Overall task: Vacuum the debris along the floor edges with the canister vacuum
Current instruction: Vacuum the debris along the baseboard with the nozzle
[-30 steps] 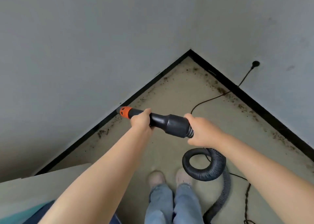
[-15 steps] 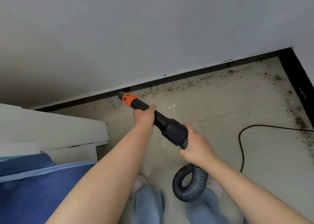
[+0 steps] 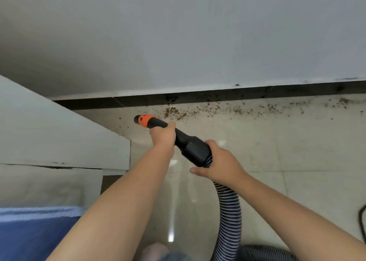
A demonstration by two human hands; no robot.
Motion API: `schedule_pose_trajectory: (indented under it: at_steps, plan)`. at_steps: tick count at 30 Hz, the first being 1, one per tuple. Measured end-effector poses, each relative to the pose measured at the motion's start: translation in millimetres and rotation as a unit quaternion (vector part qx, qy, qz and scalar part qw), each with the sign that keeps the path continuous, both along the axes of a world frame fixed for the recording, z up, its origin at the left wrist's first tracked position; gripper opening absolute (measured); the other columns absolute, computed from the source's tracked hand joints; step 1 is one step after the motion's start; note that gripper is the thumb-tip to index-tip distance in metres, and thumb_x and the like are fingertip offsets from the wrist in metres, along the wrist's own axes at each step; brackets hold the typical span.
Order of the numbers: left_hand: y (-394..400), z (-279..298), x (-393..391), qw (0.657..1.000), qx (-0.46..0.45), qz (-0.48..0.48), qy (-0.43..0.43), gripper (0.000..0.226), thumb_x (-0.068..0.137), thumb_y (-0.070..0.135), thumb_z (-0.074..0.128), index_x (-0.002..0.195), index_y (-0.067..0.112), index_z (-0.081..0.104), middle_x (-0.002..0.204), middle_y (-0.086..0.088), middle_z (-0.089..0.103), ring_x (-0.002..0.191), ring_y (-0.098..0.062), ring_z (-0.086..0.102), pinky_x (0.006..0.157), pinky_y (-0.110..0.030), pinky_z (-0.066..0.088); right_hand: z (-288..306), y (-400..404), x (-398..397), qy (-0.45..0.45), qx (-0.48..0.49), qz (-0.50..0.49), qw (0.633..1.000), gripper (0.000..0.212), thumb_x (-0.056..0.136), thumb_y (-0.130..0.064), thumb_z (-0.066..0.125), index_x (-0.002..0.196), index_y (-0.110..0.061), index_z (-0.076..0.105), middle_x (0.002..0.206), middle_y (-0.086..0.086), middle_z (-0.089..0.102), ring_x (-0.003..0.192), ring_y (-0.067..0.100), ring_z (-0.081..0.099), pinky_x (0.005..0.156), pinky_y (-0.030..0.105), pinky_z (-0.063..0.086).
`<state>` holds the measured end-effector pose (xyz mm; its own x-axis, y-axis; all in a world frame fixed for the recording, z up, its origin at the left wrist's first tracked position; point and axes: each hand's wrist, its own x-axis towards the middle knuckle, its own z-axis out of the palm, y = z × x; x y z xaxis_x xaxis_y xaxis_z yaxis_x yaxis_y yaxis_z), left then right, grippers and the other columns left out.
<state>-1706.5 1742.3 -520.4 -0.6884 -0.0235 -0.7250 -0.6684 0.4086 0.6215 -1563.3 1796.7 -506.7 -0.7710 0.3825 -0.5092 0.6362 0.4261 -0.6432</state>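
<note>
Your left hand [image 3: 163, 135] is wrapped round the black nozzle [image 3: 179, 140] just behind its orange tip [image 3: 145, 120]. Your right hand [image 3: 221, 164] grips where the ribbed hose [image 3: 227, 211] joins it. The tip hovers near the debris [image 3: 198, 112] scattered along the floor [image 3: 277, 151] edge, below the black skirting [image 3: 198, 97].

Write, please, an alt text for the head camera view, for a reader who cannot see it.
A person's left hand and right hand grip a black vacuum nozzle with an orange tip, aimed at brown debris along a black baseboard. A ribbed hose hangs below; a white ledge is at the left.
</note>
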Motion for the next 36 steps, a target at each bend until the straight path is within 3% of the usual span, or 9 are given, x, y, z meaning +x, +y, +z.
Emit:
schedule_pose_trajectory:
  at_steps: [5,10,14,21,24,27,29,32,36]
  plan:
    - [1.3,-40.4,-25.0,0.998,0.043,0.031,0.027,0.047,0.093,0.021,0.053,0.134,0.005,0.036,0.129,-0.015,0.051,0.114,-0.033,0.053,0.097,-0.045,0.046,-33.9,10.2,-36.6,-0.006,0.088,0.062,0.994,0.057,0.078,-0.058,0.061,0.112,-0.018,0.039,0.09,-0.003,0.05,0.079,0.017,0.052,0.062,0.029,0.043]
    - [0.3,-62.9,-31.6,0.997,0.051,0.031,0.05,0.046,0.094,0.023,0.049,0.134,0.006,0.036,0.128,-0.015,0.05,0.111,-0.032,0.052,0.094,-0.042,0.046,-51.2,4.7,-53.2,-0.023,0.15,0.108,0.982,0.047,0.079,-0.041,0.066,0.097,-0.02,0.028,0.087,-0.002,0.045,0.076,0.018,0.049,0.057,0.027,0.039]
    - [-15.0,-61.6,-32.8,0.995,0.037,0.021,0.094,0.042,0.095,0.02,0.044,0.133,0.006,0.035,0.111,-0.013,0.051,0.088,-0.025,0.048,0.073,-0.035,0.04,-63.2,-16.0,-52.9,0.005,0.136,0.126,0.983,0.046,0.078,-0.025,0.066,0.096,-0.017,0.025,0.083,-0.001,0.041,0.074,0.02,0.048,0.046,0.022,0.033]
    - [-33.9,-52.7,-17.7,0.993,0.021,0.044,0.104,0.048,0.093,0.019,0.049,0.136,0.01,0.028,0.12,-0.013,0.051,0.095,-0.027,0.053,0.079,-0.036,0.045,-61.2,-23.6,-38.0,0.032,0.086,0.143,0.985,0.046,0.076,-0.021,0.068,0.1,-0.015,0.029,0.085,0.001,0.046,0.073,0.02,0.051,0.053,0.025,0.04]
    - [-37.5,-46.1,-20.0,0.983,0.139,0.106,0.047,0.042,0.084,0.017,0.063,0.12,0.008,0.044,0.1,-0.01,0.056,0.077,-0.021,0.056,0.068,-0.033,0.047,-59.4,-21.0,-33.4,0.052,0.056,0.127,0.989,0.047,0.074,-0.019,0.069,0.102,-0.015,0.032,0.085,0.0,0.048,0.07,0.015,0.05,0.05,0.02,0.039]
    - [-45.0,-37.9,-23.0,0.932,0.319,0.166,-0.037,0.024,0.086,0.017,0.063,0.104,0.006,0.053,0.082,-0.01,0.057,0.07,-0.019,0.056,0.059,-0.03,0.049,-56.2,-17.1,-24.8,0.051,-0.006,0.098,0.994,0.048,0.072,-0.016,0.071,0.104,-0.015,0.036,0.084,-0.004,0.048,0.067,0.008,0.051,0.051,0.018,0.042]
    - [-45.4,-37.0,-24.2,0.911,0.368,0.172,-0.064,0.011,0.087,0.014,0.06,0.09,0.006,0.051,0.073,-0.009,0.056,0.063,-0.017,0.055,0.057,-0.027,0.049,-57.5,-18.0,-17.0,0.049,-0.048,0.076,0.995,0.047,0.071,-0.012,0.072,0.103,-0.015,0.038,0.085,-0.003,0.051,0.067,0.009,0.054,0.055,0.021,0.046]
    - [-35.9,-46.6,-27.7,0.932,0.323,0.147,-0.068,0.013,0.086,0.011,0.06,0.095,0.005,0.055,0.065,-0.005,0.055,0.052,-0.014,0.054,0.049,-0.024,0.048,-62.8,-24.8,-9.2,0.042,-0.057,0.048,0.996,0.047,0.071,-0.011,0.072,0.105,-0.016,0.039,0.087,-0.004,0.051,0.069,0.005,0.052,0.05,0.011,0.04]
    - [-27.2,-56.8,-27.7,0.974,0.167,0.156,-0.013,0.042,0.085,0.014,0.062,0.125,0.007,0.048,0.091,-0.007,0.06,0.062,-0.016,0.057,0.053,-0.027,0.045,-76.1,-36.9,-3.7,0.05,-0.014,-0.005,0.999,0.065,0.074,-0.014,0.069,0.126,-0.016,0.03,0.096,0.0,0.051,0.079,0.015,0.055,0.06,0.019,0.046]
